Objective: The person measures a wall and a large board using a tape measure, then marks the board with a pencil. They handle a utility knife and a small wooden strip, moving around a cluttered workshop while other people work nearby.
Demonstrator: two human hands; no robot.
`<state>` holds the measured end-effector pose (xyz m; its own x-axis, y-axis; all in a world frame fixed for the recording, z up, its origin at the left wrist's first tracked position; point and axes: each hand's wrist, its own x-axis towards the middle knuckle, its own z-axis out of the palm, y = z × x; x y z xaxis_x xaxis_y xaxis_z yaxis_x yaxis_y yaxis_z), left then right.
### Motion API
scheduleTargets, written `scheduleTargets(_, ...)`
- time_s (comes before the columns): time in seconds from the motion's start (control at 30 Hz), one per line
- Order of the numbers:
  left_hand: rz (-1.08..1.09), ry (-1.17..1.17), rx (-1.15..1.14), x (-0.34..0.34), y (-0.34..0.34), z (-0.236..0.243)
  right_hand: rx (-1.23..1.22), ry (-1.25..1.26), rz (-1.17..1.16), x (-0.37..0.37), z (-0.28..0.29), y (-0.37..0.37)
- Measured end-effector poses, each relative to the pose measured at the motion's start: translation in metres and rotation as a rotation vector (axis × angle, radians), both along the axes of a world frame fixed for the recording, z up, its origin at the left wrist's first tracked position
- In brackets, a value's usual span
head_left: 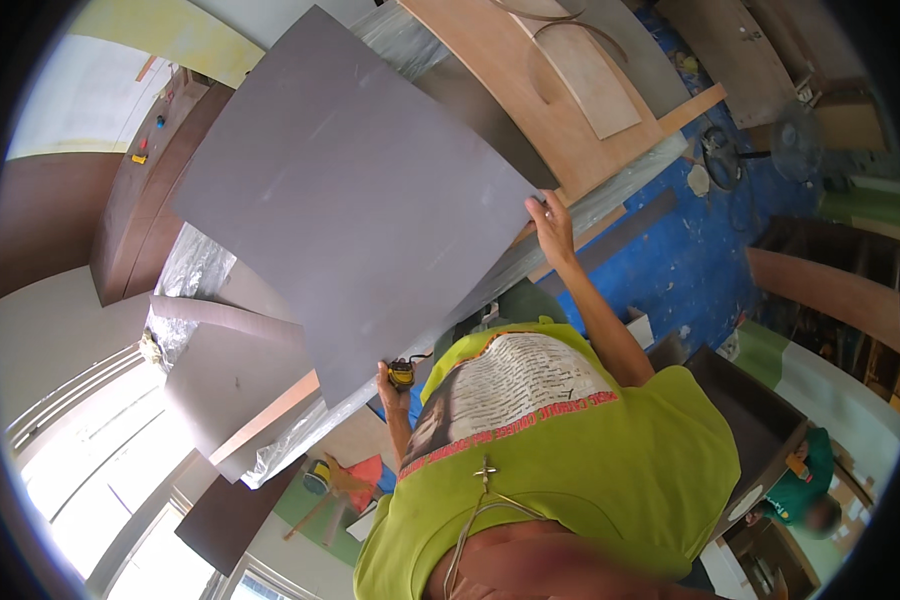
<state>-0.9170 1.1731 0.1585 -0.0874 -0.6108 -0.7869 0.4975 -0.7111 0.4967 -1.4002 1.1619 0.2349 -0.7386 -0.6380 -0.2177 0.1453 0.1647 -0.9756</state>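
A large grey-brown flat panel (340,180) lies in front of me, tilted across the plastic-covered worktable. My right hand (552,228) is closed on the panel's right corner, thumb on top and the other fingers partly hidden. By the panel's near corner, my left hand (394,398) is closed around a yellow and black tape measure (401,374). Whether that hand also touches the panel is not clear. Under the panel's left side lie a curved strip (228,315) and another pale panel (240,370).
Wooden boards (515,90) lie on the table's far right, beyond clear plastic sheeting (610,205). A fan (796,140) stands on the blue floor covering (660,260). A dark cabinet (160,190) is at left. Behind me at right, a person in green (808,485) holds an orange tool.
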Motion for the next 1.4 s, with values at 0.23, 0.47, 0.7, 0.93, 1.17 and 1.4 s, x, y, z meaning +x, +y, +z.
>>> scheduleTargets(0.23,-0.098,0.130,0.065,-0.022,0.048,-0.015,-0.066,-0.040,-0.200,0.003,0.041,0.066)
scheduleTargets(0.47,-0.419,0.002,0.002,-0.032,0.037,-0.010,-0.080,-0.173,-0.442,-0.012,-0.016,0.121)
scheduleTargets(0.7,-0.561,0.037,0.014,-0.040,-0.003,-0.012,-0.161,-0.267,-0.518,-0.030,-0.089,0.133)
scheduleTargets(0.93,-1.175,-0.237,-0.268,-0.038,-0.022,0.047,0.107,-0.249,-0.643,-0.048,-0.132,0.133)
scheduleTargets(1.17,-1.771,-0.179,-0.487,-0.073,-0.070,0.106,0.057,-0.257,-0.930,-0.027,-0.177,0.128)
scheduleTargets(1.4,-1.915,-0.079,-0.401,-0.120,-0.112,0.099,0.519,0.132,-0.739,0.090,-0.136,0.169)
